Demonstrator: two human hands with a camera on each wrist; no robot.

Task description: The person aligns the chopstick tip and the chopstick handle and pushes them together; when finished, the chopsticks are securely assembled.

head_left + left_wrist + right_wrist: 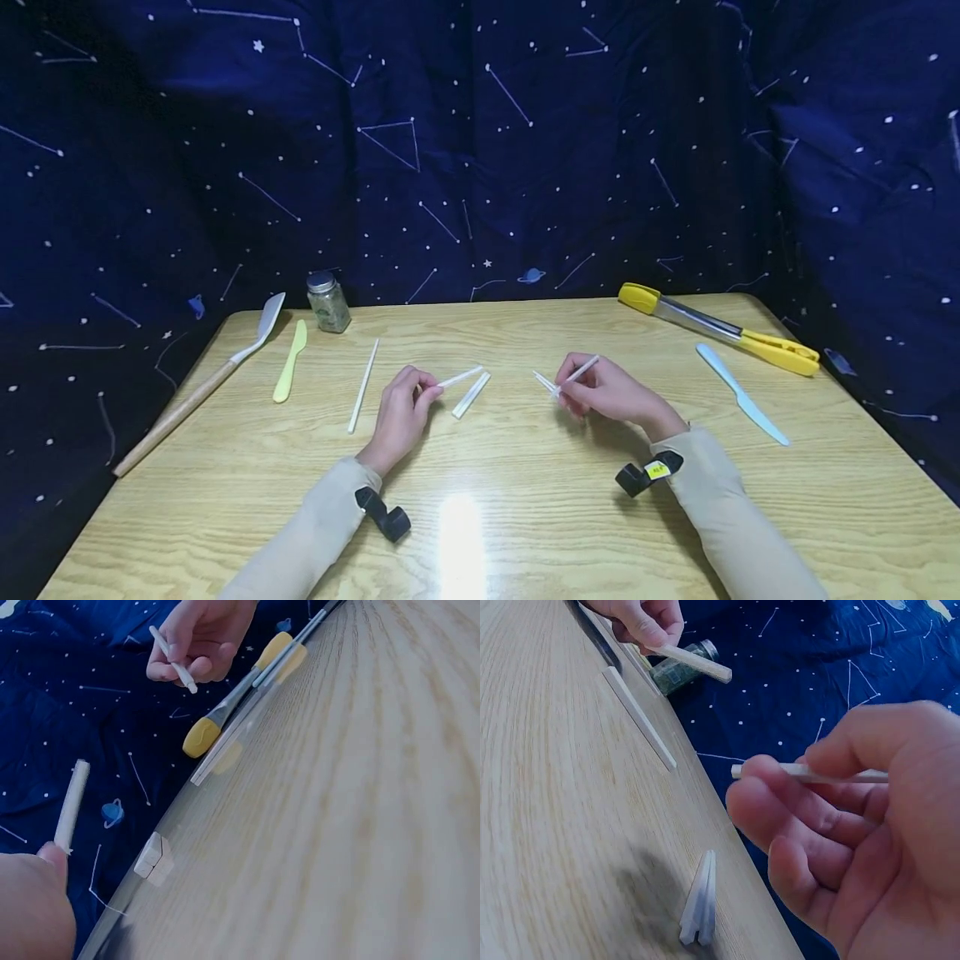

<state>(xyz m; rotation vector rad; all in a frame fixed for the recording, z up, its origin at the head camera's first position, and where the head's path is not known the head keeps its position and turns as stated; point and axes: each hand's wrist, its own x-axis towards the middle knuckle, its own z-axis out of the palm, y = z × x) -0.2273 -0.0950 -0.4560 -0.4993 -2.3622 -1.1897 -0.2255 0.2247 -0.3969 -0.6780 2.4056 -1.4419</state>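
One pale stick (461, 377) in the pinch of the left hand (401, 408), raised off the wood-grain surface (547, 533), free end toward the right hand (607, 390). Second stick (585, 367) between thumb and fingers of the right hand, likewise raised, remaining fingers curled beneath. Just beyond the left hand's fingertips, beside its stick: side-by-side pair (471, 395), lying flat. Just left of the right hand's fingers: splayed pair (699, 900), also lying flat. Near the left hand, on its left: single stick (363, 385). Farther left: yellow knife (291, 362), then wooden-handled spatula (187, 404). Ahead-left of the left hand: lidded jar (328, 307). Right of the right hand: light-blue knife (742, 396). Ahead-right: yellow tongs (716, 329).
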